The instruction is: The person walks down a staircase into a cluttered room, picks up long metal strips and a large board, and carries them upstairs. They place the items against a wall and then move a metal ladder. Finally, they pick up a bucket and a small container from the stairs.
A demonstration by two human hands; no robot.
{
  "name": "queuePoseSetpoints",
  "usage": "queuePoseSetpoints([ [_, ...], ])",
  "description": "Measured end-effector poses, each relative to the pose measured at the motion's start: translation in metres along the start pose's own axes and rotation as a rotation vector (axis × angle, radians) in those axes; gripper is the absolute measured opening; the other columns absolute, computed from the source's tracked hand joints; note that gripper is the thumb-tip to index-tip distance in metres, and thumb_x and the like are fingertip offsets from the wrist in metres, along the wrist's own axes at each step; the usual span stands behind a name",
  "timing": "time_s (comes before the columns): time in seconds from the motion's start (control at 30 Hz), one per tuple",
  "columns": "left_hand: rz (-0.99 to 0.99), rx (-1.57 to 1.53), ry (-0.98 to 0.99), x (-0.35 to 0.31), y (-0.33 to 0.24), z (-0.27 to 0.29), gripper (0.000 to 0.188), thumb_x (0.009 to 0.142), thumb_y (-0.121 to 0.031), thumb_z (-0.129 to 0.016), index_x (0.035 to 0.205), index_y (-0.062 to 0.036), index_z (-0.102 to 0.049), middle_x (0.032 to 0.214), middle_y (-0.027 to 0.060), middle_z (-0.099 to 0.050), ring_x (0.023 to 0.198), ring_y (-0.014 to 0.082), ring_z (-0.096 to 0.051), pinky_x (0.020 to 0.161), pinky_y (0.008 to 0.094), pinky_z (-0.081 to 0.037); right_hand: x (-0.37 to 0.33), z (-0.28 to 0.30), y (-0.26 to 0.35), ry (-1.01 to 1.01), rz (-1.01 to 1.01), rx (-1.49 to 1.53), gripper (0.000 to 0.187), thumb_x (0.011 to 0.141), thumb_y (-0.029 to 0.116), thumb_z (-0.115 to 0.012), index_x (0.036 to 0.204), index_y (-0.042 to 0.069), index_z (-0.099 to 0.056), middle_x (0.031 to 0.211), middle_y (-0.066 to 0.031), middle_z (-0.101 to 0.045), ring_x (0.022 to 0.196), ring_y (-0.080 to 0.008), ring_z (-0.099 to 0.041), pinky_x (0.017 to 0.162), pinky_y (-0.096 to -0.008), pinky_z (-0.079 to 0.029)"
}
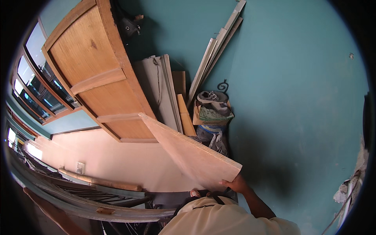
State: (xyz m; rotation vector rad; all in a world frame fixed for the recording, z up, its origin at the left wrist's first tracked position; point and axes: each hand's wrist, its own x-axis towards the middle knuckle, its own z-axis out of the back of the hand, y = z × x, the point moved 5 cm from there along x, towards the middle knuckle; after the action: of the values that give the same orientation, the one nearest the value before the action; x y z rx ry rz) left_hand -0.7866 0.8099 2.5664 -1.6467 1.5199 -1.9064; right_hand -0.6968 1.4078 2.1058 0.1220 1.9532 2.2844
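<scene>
My right hand (236, 184) is closed on the near right corner of a flat, light-coloured plywood board (192, 154). The board slants up and to the left from my hand, its layered edge uppermost and its far end narrowing to a point in this view. That far tip overlaps the foot of a panelled wooden door (98, 58); whether they touch, I cannot tell. My left hand does not show. Below the board, toes (194, 192) peek out at the front of my beige shirt (219, 219).
Against the teal wall lean grey panels (150, 90) and long metal strips (215, 51). Beside them a cardboard box (211, 118) carries shoes (213, 100), with plastic bags (217, 141) underneath. At left lie a bamboo pole (102, 182) and a curved wooden frame (129, 214). Cables (349, 196) hang at right.
</scene>
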Motion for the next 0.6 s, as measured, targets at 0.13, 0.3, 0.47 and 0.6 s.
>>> queuePoseSetpoints([
  [0.13, -0.039, -0.008, 0.069, 0.02, -0.01, -0.045, 0.096, 0.099, -0.078, -0.042, 0.153, 0.0006, -0.045, 0.15, 0.0262, -0.052, 0.135, 0.035, -0.054, 0.111, 0.0454, -0.046, -0.007, 0.007, 0.004, -0.036, 0.025, 0.014, 0.062, 0.082, 0.013, -0.089, 0.134, 0.001, -0.059, 0.124, -0.0109, -0.07, 0.116, -0.021, -0.065, 0.102, -0.0393, -0.051],
  [0.3, -0.108, 0.055, 0.153, 0.02, -0.028, -0.114, 0.092, 0.101, -0.074, -0.041, 0.159, -0.0024, -0.039, 0.16, 0.0229, -0.043, 0.144, 0.0375, -0.046, 0.12, 0.0468, -0.038, -0.009, 0.003, 0.001, -0.064, -0.017, 0.119, 0.057, 0.083, 0.018, -0.088, 0.132, 0.001, -0.063, 0.121, -0.0138, -0.072, 0.114, -0.0232, -0.068, 0.1, -0.0386, -0.052],
  [0.47, -0.125, -0.085, 0.181, 0.05, -0.009, -0.179, 0.091, 0.101, -0.073, -0.044, 0.158, -0.0022, -0.039, 0.157, 0.0232, -0.046, 0.142, 0.0353, -0.05, 0.117, 0.0461, -0.039, -0.007, -0.001, 0.019, -0.211, -0.151, 0.154, 0.052, 0.081, 0.013, -0.087, 0.126, 0.0, -0.066, 0.117, -0.0107, -0.074, 0.109, -0.0205, -0.069, 0.096, -0.0372, -0.054],
  [0.6, -0.208, -0.106, 0.201, 0.098, 0.014, -0.221, 0.088, 0.103, -0.07, -0.044, 0.157, -0.0018, -0.04, 0.154, 0.0225, -0.048, 0.138, 0.0343, -0.052, 0.115, 0.046, -0.042, -0.004, -0.005, 0.034, -0.481, -0.303, 0.123, 0.05, 0.078, 0.006, -0.086, 0.123, -0.002, -0.066, 0.115, -0.0096, -0.074, 0.106, -0.0197, -0.069, 0.093, -0.0362, -0.054],
])
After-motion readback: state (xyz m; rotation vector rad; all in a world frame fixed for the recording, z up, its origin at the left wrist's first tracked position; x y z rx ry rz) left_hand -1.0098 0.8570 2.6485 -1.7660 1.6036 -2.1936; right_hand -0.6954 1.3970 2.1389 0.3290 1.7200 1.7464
